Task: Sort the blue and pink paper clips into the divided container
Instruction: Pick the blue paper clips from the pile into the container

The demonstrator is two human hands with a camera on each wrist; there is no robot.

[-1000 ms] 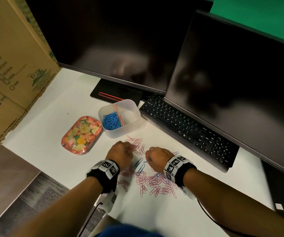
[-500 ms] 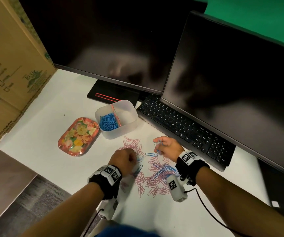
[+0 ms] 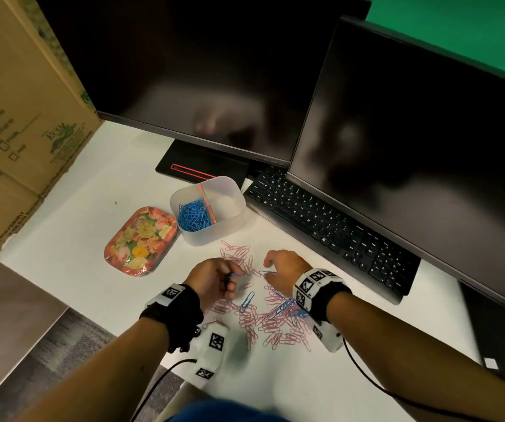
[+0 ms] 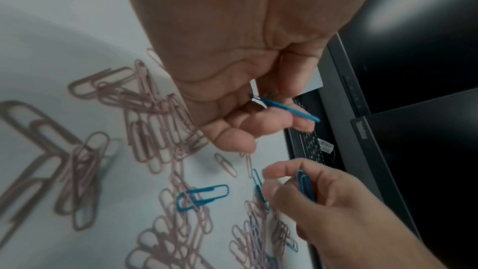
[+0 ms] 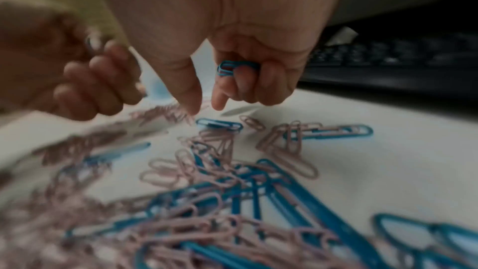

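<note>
White desk (image 3: pixel 71 226). Pink paper clips (image 3: pixel 271 325) lie scattered at lower centre with a few blue clips (image 3: pixel 247 299) among them; more blue ones fill the left half of the frosted clear container (image 3: pixel 214 231). At centre left, a tray (image 3: pixel 140 240) in a pink, yellow and green flower pattern. Black keyboard (image 3: pixel 330 220), brown cardboard box (image 3: pixel 17 117).

This is an office workstation. Two dark computer monitors (image 3: pixel 202 71) (image 3: pixel 421 153) stand side by side on a white tabletop (image 3: pixel 71 233), with a black keyboard (image 3: pixel 330 220) tucked under the right one. Paper clips (image 3: pixel 275 324) lie scattered on the tabletop, and a printed cardboard box (image 3: pixel 17 111) stands at the left edge.
</note>
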